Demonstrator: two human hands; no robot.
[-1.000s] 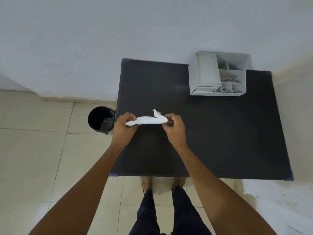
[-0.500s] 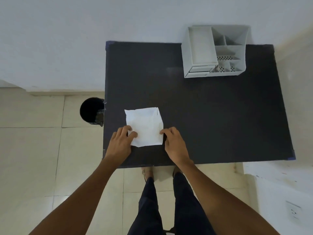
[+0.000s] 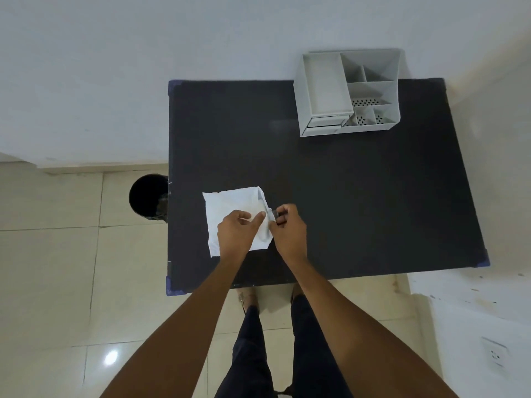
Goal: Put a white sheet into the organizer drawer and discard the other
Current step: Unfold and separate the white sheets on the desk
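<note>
A white sheet (image 3: 230,205) lies flat on the black table (image 3: 344,196), near its front left. My left hand (image 3: 238,229) rests on top of the sheet, fingers pressing it down. My right hand (image 3: 287,225) pinches the sheet's right edge, which is lifted and folded a little. I cannot tell whether there is one layer or two. The grey organizer (image 3: 349,91) stands at the table's far right, its small drawer (image 3: 324,123) at the front left, pulled out slightly.
A black bin (image 3: 146,196) stands on the tiled floor just left of the table. A white wall runs behind the table. My legs and feet show below the table's front edge. A wall socket (image 3: 495,354) is at lower right.
The sheet went from being held bunched in the air to lying spread on the table. My left hand has moved onto it, and my right hand now pinches its right edge.
</note>
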